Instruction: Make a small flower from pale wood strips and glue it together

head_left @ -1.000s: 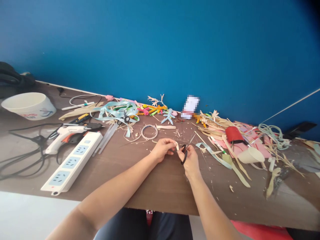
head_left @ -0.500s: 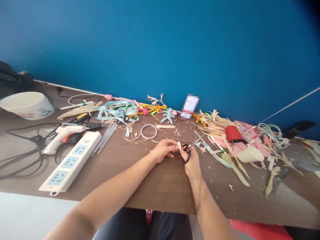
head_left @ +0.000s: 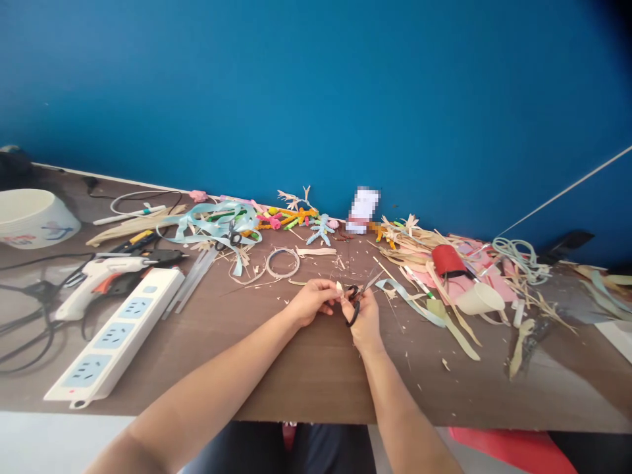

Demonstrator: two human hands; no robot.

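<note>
Scissors with black loop handles and metal blades (head_left: pixel 354 317), one of two pairs, are held in the right hand (head_left: pixel 366 322), blades pointing away from the person. The left hand (head_left: pixel 312 303) pinches one cream strip (head_left: pixel 340 288) between thumb and fingertips. This strip is short, narrow and raised above the tabletop, right of and nearer the person than the thin pale ring (head_left: pixel 283 275). Left of the ring: one white power strip with three blue socket panels (head_left: pixel 123 332), one white glue gun (head_left: pixel 93 276), one second black-handled pair (head_left: pixel 236 238). Right of the ring: one red cylinder (head_left: pixel 447 261), one white cup (head_left: pixel 481 299).
</note>
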